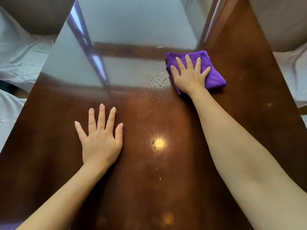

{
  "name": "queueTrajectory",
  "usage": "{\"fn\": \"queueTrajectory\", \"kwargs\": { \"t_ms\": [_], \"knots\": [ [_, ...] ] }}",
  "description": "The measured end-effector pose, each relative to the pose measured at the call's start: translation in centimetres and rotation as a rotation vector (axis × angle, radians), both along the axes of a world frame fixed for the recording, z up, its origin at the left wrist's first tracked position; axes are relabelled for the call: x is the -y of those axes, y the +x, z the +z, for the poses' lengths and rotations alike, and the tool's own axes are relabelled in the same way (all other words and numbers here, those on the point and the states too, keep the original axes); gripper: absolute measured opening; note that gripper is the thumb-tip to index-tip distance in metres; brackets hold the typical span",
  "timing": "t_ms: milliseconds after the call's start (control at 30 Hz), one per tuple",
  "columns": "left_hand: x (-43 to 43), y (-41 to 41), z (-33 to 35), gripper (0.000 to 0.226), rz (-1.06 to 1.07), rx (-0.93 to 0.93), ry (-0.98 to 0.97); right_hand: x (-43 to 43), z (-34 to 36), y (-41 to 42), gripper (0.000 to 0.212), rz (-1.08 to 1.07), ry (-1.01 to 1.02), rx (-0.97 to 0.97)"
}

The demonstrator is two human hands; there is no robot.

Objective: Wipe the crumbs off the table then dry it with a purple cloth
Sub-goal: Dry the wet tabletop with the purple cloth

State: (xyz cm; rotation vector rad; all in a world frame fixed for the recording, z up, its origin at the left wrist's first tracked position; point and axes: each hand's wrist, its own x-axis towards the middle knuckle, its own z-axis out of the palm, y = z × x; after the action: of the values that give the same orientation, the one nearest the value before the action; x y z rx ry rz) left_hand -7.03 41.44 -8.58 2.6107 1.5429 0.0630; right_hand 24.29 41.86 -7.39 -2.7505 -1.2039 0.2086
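Observation:
A folded purple cloth [214, 77] lies on the glossy brown table [58, 146], right of centre. My right hand [189, 75] presses flat on top of it, fingers spread. My left hand [99, 138] rests palm down on the bare tabletop nearer to me, fingers apart, holding nothing. A trail of water droplets [154, 93] runs from just left of the cloth down toward a bright light reflection [159, 143]. A few small specks sit among the droplets near that reflection.
The far half of the tabletop mirrors a window and ceiling. White fabric-covered seats [20, 58] flank the table on the left, and another [292, 67] on the right. A small pale oval mark [161, 46] sits beyond the cloth.

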Motion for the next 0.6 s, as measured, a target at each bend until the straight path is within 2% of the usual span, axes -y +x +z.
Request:
{"fn": "queueTrajectory", "kwargs": {
  "t_ms": [267,600],
  "knots": [
    [-0.1,-0.1,-0.2,0.056,0.006,-0.008,0.004,-2.1,0.0,-4.6,0.053,0.21,0.023,-0.02],
    [-0.3,-0.2,-0.6,0.054,-0.005,0.025,-0.012,1.0,-0.2,-9.8,0.045,0.424,0.044,-0.063]
  ]
}}
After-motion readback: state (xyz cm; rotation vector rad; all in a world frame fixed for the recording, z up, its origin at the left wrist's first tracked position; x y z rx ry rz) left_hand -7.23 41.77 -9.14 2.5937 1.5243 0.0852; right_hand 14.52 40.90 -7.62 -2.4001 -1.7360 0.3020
